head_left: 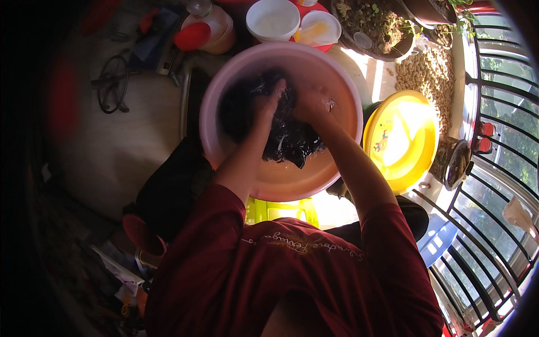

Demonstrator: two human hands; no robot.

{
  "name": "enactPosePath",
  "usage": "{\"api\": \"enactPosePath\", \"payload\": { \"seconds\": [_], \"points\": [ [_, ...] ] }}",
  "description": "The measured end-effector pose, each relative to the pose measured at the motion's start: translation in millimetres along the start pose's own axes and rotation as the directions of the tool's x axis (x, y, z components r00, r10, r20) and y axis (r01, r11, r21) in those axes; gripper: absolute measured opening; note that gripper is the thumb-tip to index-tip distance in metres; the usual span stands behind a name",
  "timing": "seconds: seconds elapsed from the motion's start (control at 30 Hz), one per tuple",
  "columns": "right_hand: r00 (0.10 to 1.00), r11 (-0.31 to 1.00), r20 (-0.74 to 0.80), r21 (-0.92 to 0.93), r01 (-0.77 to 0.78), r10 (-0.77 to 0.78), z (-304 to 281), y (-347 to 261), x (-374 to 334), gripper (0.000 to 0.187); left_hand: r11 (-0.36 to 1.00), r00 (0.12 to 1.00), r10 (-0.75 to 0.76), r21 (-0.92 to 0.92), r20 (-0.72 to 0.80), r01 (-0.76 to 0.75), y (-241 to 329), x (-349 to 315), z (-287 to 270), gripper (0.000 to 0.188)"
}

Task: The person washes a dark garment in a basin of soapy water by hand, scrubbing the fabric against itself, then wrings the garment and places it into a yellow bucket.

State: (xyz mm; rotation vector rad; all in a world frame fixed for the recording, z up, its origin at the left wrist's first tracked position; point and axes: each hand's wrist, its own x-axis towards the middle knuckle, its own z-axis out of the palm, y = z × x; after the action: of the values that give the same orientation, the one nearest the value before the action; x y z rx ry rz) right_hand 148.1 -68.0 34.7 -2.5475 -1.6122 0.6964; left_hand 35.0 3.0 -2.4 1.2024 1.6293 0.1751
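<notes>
A large pink basin (209,121) holds water and a dark, soaked piece of cloth (289,140). Both my forearms reach down into it. On the left part of the cloth lies my left hand (271,101), its thumb side showing and its fingers closed into the folds. My right hand (310,105) is low in the water at the cloth's right edge. Its fingers are hidden by the water and shadow, so their grip does not show. The cloth spreads from the basin's left side toward the near middle, its wet folds glinting.
A yellow basin (400,140) leans right of the pink one, near a barred window (499,101). Behind are white bowls (273,21), a jar with a red lid (192,36) and planters (373,25). A yellow-green stool (283,210) is at the near side.
</notes>
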Motion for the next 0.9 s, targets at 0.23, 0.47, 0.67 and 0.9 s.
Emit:
{"api": "enactPosePath", "payload": {
  "seconds": [0.23, 0.47, 0.67, 0.9],
  "points": [
    [0.991, 0.923, -0.072, 0.362, 0.131, -0.113, -68.6, 1.0, -18.1, 0.061, 0.893, 0.835, 0.305, -0.443, 0.459, -0.083, -28.3, -12.1, -44.2, 0.02],
    [0.971, 0.474, -0.06, 0.864, 0.167, -0.234, -158.3, -29.6, -68.8, 0.056, 0.506, 0.521, 0.852, -0.174, -0.053, -0.845, 40.3, -86.5, -78.6, 0.035],
    [0.918, 0.454, -0.122, 0.839, 0.299, -0.378, -210.3, -61.3, -110.1, 0.06, 0.522, 0.496, 0.824, -0.711, 0.275, -0.472, 100.9, -144.7, -130.6, 0.052],
    [0.851, 0.571, -0.204, 0.663, 0.484, -0.485, -211.1, -70.4, -122.3, 0.064, 0.543, 0.416, 0.839, -0.601, 0.352, -0.586, 115.8, -129.7, -142.0, 0.058]
  ]
}}
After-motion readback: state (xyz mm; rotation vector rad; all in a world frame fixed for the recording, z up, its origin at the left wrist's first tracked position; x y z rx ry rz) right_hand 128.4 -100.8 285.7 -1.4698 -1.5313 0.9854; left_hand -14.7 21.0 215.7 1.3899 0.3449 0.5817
